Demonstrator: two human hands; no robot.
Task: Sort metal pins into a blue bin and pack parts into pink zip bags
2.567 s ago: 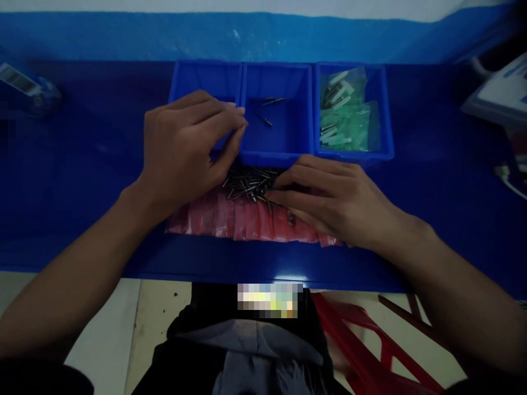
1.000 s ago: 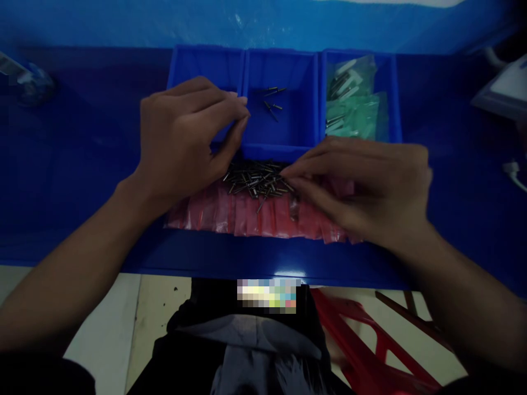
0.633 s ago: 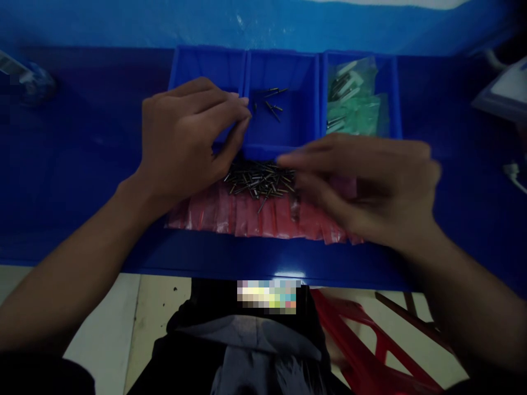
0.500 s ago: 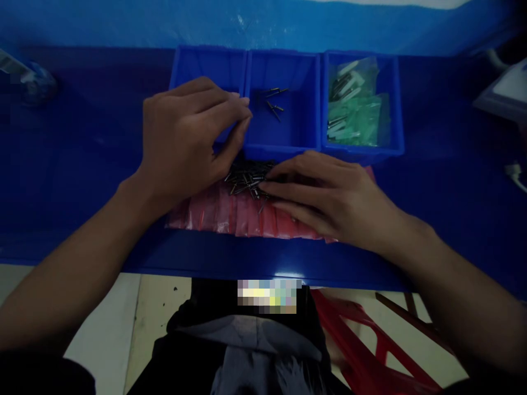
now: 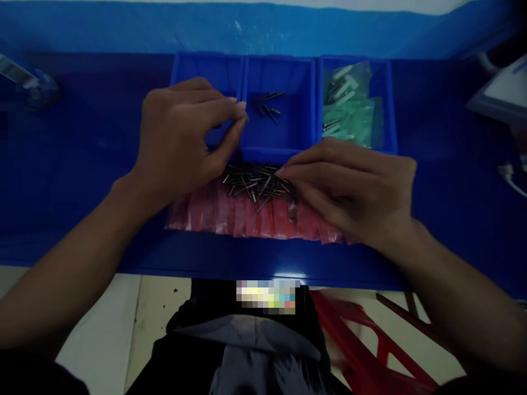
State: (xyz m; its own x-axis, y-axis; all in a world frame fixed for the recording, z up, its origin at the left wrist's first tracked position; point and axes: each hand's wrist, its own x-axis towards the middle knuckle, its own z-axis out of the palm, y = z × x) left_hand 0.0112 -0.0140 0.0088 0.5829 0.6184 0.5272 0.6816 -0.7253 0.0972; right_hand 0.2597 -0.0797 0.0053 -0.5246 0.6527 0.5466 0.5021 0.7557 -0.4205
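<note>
My left hand (image 5: 185, 131) hovers over the left blue bin's front and the pile's left end. Its thumb and fingers meet in a pinch beside the middle bin's left wall; what they hold, if anything, is hidden. Blind rivets (image 5: 251, 184), dark with thin pins, lie heaped on a row of red plastic bags (image 5: 247, 216). My right hand (image 5: 354, 186) has its fingertips pinched together at the heap's right edge, on what looks like a rivet. Several loose rivets (image 5: 270, 111) lie on the floor of the middle blue bin (image 5: 280, 153).
The left bin (image 5: 206, 57) is partly covered by my hand. Clear and green bags with metal and white pieces (image 5: 349, 118) fill the right bin (image 5: 393, 109). A wrapped object (image 5: 41, 90) is at far left, a white cable (image 5: 510, 175) at far right. A red chair (image 5: 370, 340) stands below the table edge.
My right hand's spread fingers have drawn together and shifted right, uncovering more of the heap. Another rivet shows in the middle bin. My left hand has barely moved.
</note>
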